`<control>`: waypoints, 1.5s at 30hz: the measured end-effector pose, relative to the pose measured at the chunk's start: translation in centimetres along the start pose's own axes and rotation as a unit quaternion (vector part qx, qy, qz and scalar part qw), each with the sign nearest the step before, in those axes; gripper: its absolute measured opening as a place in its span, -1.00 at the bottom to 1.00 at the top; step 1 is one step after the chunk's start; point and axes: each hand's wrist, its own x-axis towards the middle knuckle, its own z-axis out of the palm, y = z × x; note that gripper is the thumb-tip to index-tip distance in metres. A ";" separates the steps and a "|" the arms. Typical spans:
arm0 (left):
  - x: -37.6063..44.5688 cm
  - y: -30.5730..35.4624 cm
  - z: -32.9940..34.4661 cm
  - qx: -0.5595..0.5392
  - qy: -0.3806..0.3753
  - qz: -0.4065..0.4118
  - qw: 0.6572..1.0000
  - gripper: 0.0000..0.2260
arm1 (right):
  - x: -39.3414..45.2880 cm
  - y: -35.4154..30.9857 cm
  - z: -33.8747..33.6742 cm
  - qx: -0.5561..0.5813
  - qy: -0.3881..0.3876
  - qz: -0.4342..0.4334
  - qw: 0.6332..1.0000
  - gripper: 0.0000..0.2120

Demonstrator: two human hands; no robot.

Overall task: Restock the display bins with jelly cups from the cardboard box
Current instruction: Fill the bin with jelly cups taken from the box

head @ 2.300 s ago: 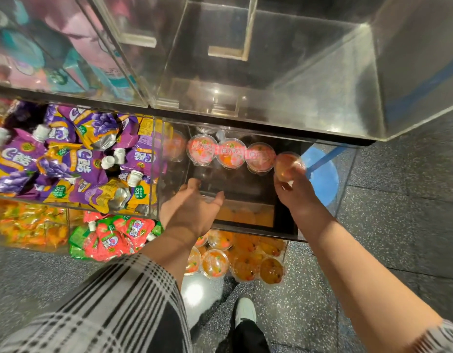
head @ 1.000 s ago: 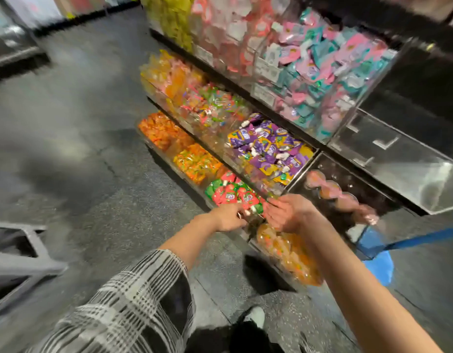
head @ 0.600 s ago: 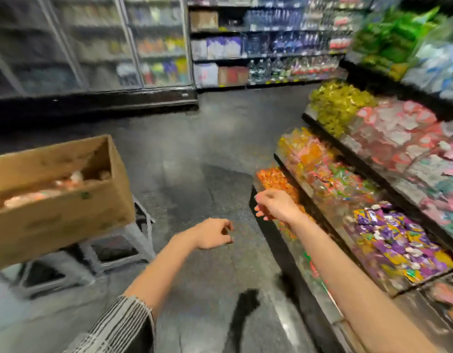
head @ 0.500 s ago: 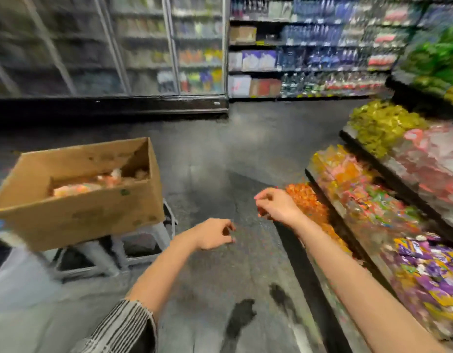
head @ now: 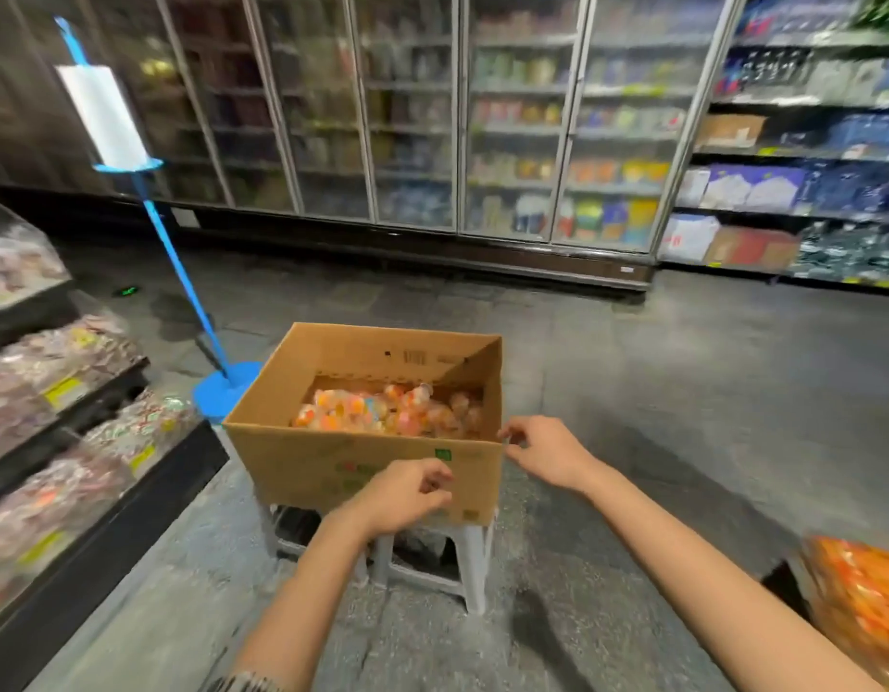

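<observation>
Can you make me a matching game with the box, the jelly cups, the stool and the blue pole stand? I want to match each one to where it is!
Things:
1. cardboard box
2. jelly cups
3. white stool
4. blue pole stand

Places:
A. inside the box
B. on the floor, left of the box
C. on top of the stool
D. under the box

Pairs: 1-C, 2-A, 3-D, 4-B
</observation>
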 end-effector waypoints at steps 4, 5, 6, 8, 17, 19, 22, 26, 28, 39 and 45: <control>4.8 -5.0 -4.3 -0.012 -0.022 -0.057 0.998 -0.68 | 8.8 -1.3 0.5 -0.004 -0.025 -0.008 1.000 -0.80; 6.0 -6.4 -5.1 -0.008 -0.024 -0.071 0.997 -0.68 | 10.9 -1.5 0.6 -0.010 -0.032 -0.009 0.999 -0.81; 7.2 -7.9 -5.9 -0.008 -0.022 -0.084 0.996 -0.68 | 13.0 -1.8 0.7 -0.018 -0.041 -0.011 0.999 -0.82; 9.2 -11.1 -7.0 -0.026 -0.014 -0.117 0.993 -0.67 | 17.1 -2.1 1.2 -0.032 -0.060 -0.013 0.998 -0.85; 15.5 -24.0 -6.7 -0.113 0.129 -0.232 0.958 -0.57 | 31.2 -0.8 8.5 -0.052 -0.168 0.031 0.984 -0.74; 17.5 -26.6 -7.2 -0.083 0.136 -0.246 0.956 -0.58 | 34.1 -0.3 10.8 -0.056 -0.180 0.054 0.981 -0.77; 19.9 -30.6 -7.6 -0.055 0.112 -0.231 0.965 -0.75 | 38.1 0.3 13.9 -0.055 -0.198 0.094 0.974 -0.75; 22.5 -34.2 -7.7 -0.027 0.100 -0.367 0.924 -0.71 | 42.7 0.4 16.4 -0.054 -0.214 0.165 0.961 -0.66; 23.5 -34.4 -8.2 -0.015 0.095 -0.401 0.911 -0.65 | 45.0 0.8 17.7 -0.031 -0.198 0.195 0.960 -0.53; 25.3 -35.6 -7.8 0.000 0.017 -0.369 0.929 -0.57 | 55.8 5.6 25.5 -0.015 -0.150 0.329 0.932 -0.32; 25.6 -35.7 -8.2 -0.003 -0.029 -0.392 0.919 -0.43 | 55.4 7.1 27.6 0.077 -0.046 0.374 0.923 -0.52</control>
